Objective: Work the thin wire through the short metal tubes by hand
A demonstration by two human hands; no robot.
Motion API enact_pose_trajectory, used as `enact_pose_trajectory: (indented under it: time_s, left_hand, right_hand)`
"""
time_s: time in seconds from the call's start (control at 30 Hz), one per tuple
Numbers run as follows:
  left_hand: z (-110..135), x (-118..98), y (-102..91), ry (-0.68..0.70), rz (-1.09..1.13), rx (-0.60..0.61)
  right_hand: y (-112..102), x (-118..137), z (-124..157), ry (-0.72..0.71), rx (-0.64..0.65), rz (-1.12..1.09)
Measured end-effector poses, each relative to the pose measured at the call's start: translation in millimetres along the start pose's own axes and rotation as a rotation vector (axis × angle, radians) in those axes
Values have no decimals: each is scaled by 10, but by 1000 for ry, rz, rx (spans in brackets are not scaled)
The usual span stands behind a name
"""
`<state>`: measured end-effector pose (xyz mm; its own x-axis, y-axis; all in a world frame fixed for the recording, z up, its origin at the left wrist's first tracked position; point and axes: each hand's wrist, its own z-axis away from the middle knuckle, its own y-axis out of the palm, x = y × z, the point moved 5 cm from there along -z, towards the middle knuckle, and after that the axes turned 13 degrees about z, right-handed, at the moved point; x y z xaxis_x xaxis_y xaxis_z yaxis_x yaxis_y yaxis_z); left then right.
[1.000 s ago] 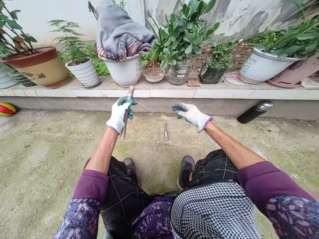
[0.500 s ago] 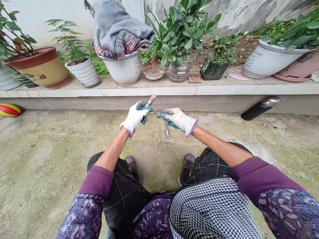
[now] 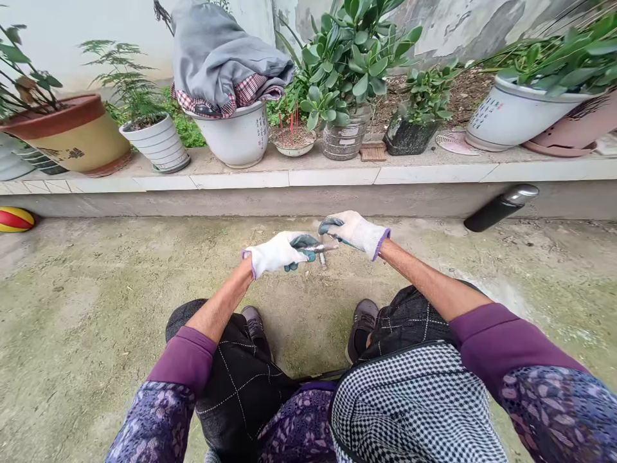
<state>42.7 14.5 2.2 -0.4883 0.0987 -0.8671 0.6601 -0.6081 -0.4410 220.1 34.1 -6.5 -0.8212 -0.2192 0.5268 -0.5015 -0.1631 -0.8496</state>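
Observation:
Both hands wear white gloves with teal fingertips. My left hand (image 3: 278,252) is closed round a short stick wound with thin wire (image 3: 322,247), which now lies level and points right. My right hand (image 3: 353,229) is closed in a pinch at the stick's tip, touching the wire there. The hands meet above the concrete ground in front of my knees. A second short stick (image 3: 322,260) lies on the ground just below them, partly hidden.
A tiled ledge (image 3: 332,175) carries several potted plants; one white pot (image 3: 238,136) has grey and checked cloth draped on it. A dark metal flask (image 3: 500,208) lies at the ledge's foot on the right. A red and yellow ball (image 3: 14,219) sits far left.
My hands came together from apart and dropped lower. The stick in my left hand swung from upright to level, and my right hand closed on its tip.

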Motion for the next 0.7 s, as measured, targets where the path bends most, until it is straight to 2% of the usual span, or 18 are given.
enact_pose_trajectory:
  time_s: [0.1,0.2,0.3,0.4,0.47,0.53,0.6,0.7]
  left_hand:
    - [-25,-44,-135,42,208,-39]
    - [-75,-17,-270,54,343,-166]
    - [-120,57,-337,40,298,-266]
    - [-158,102,-334,75,22,-288]
    - [-182,133,-252,88,-224,-229]
    - [-194,193,-102,58,-317,-100]
    - [-180,237,57,23,-259,22]
    - [-126,205,178,12,-165,104]
  right_hand:
    - [71,22,-42,56,21,-113]
    - [173,137,-45,44,59,-169]
    - [223,264,-24,-20,54,-91]
    - [219,339,30,-98,45,125]
    - [219,330,76,-122,78,278]
    - [213,266,113,-120,119,379]
    - [179,178,128,-120,115,414]
    - [82,41,106,-90,56,304]
